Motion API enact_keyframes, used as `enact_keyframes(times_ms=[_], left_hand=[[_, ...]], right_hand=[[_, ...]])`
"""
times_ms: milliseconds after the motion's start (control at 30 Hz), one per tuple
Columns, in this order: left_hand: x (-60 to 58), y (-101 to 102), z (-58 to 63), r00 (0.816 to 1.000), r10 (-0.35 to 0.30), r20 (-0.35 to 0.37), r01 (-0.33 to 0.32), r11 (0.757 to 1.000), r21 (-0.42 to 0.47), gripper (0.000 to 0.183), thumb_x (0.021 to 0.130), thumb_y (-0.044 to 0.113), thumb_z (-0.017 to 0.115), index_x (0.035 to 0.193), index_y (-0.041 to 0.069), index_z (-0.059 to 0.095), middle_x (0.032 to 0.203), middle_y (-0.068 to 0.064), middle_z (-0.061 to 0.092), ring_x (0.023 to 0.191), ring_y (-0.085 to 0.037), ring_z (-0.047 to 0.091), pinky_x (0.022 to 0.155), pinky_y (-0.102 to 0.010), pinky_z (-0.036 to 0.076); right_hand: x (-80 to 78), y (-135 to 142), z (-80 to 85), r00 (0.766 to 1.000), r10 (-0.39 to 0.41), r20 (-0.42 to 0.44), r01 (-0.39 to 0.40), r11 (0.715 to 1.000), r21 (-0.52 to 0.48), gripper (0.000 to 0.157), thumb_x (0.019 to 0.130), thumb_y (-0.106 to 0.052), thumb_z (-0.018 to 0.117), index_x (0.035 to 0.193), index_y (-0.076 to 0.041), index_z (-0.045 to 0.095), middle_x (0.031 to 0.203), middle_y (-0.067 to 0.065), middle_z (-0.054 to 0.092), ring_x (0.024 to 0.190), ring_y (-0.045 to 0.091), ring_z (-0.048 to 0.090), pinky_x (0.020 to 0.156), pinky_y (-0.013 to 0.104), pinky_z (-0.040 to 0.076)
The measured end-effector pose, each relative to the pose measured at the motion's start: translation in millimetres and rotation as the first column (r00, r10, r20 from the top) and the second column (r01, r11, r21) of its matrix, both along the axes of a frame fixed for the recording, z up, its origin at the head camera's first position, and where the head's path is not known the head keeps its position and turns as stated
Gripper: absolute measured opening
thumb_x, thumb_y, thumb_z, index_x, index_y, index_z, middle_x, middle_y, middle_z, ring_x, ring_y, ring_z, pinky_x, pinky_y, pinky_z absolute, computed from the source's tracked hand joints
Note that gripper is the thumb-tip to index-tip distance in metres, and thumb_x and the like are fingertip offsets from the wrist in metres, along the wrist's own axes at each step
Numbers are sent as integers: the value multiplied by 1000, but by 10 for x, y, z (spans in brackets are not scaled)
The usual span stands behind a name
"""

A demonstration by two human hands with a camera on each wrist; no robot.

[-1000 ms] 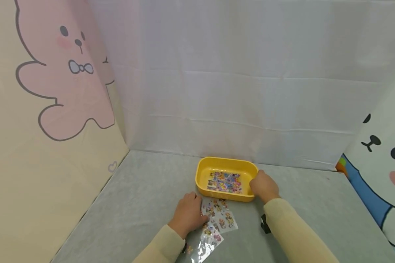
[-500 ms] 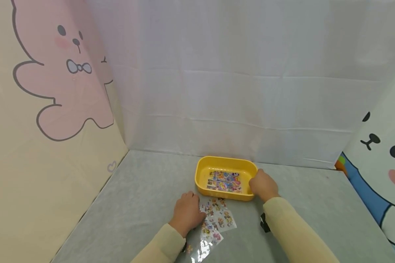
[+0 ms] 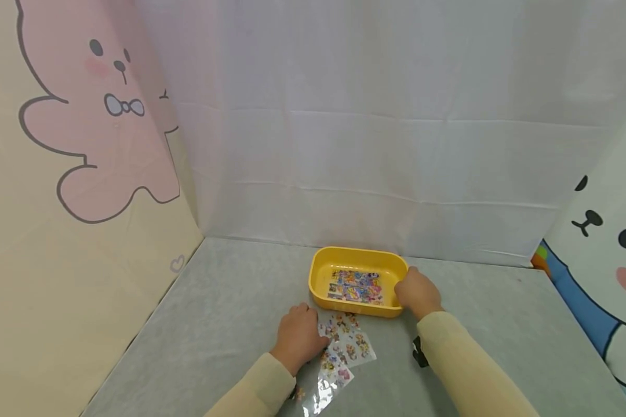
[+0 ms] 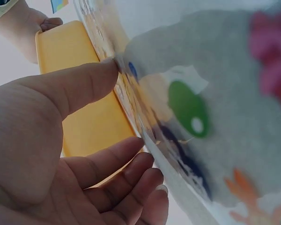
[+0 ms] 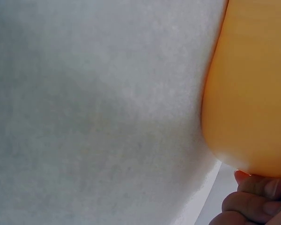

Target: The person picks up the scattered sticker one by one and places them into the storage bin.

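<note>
A shallow yellow plastic tray (image 3: 355, 308) stands near the back of the table, with colourful sticker sheets (image 3: 356, 286) lying in it. My right hand (image 3: 419, 292) grips its right end; curled fingers (image 5: 255, 204) show at the tray's wall in the right wrist view. In front of the tray, clear sticker sheets (image 3: 350, 350) overlap on the table. On their left side rests my left hand (image 3: 298, 336), thumb on a sheet. The left wrist view shows the thumb (image 4: 84, 84) and loosely bent fingers touching the sheets, with a gap between them.
The grey cloth-covered table (image 3: 240, 289) spreads out on both sides of the tray. A white curtain (image 3: 370, 145) hangs behind it. Printed panels with a pink bear (image 3: 99, 145) and a white bear (image 3: 605, 260) flank the table.
Both hands, the tray and the sheets stay almost in place. The whole view shifts slightly.
</note>
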State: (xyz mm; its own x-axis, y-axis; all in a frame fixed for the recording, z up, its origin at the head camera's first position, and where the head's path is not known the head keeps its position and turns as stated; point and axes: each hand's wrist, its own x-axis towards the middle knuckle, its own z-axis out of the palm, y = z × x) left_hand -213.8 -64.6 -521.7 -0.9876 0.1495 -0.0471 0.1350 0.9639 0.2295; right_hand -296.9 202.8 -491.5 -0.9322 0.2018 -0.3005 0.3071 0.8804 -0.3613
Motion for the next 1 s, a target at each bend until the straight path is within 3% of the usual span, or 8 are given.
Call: enact_keyframes(times_ms=[300, 500, 767, 867, 1000], left_hand=[[-36, 18, 5, 999, 53, 9, -53, 998, 28, 46, 65, 42, 81, 87, 5, 64, 83, -5, 51, 78, -22, 49, 67, -40, 43], [-65, -23, 34, 996, 84, 41, -89, 990, 113, 25, 66, 22, 77, 82, 10, 62, 75, -2, 53, 68, -19, 50, 58, -37, 43], [-81, -46, 96, 989, 99, 109, -120, 970, 212, 21, 63, 10, 71, 81, 14, 61, 73, 2, 54, 64, -16, 49, 57, -34, 42], [-90, -79, 124, 986, 71, 150, -115, 944, 308, 19, 63, 7, 68, 79, 14, 61, 72, 2, 55, 63, -16, 50, 55, -34, 42], [-103, -133, 159, 977, 29, 210, -127, 874, 469, 18, 62, 1, 66, 75, 11, 61, 69, 0, 56, 61, -17, 51, 51, -33, 43]], right_hand=[[-10, 13, -10, 1000, 8, 7, -8, 1000, -5, 59, 90, -18, 50, 135, 13, 28, 105, 21, 55, 76, 27, 51, 69, 40, 46], [-3, 12, -6, 1000, 11, 2, -11, 1000, 1, 57, 90, -17, 50, 134, 12, 30, 103, 19, 56, 75, 27, 51, 69, 40, 46], [3, 20, 8, 1000, 20, -1, -20, 1000, -6, 56, 89, -17, 50, 133, 12, 31, 101, 19, 56, 74, 27, 51, 68, 39, 46], [0, 14, 8, 1000, 19, -1, -19, 1000, -2, 57, 89, -17, 50, 133, 12, 30, 102, 19, 56, 75, 26, 51, 67, 39, 46], [-3, 8, 8, 1000, 13, -1, -13, 1000, 4, 56, 89, -17, 50, 133, 12, 31, 100, 19, 56, 74, 26, 51, 66, 38, 46]])
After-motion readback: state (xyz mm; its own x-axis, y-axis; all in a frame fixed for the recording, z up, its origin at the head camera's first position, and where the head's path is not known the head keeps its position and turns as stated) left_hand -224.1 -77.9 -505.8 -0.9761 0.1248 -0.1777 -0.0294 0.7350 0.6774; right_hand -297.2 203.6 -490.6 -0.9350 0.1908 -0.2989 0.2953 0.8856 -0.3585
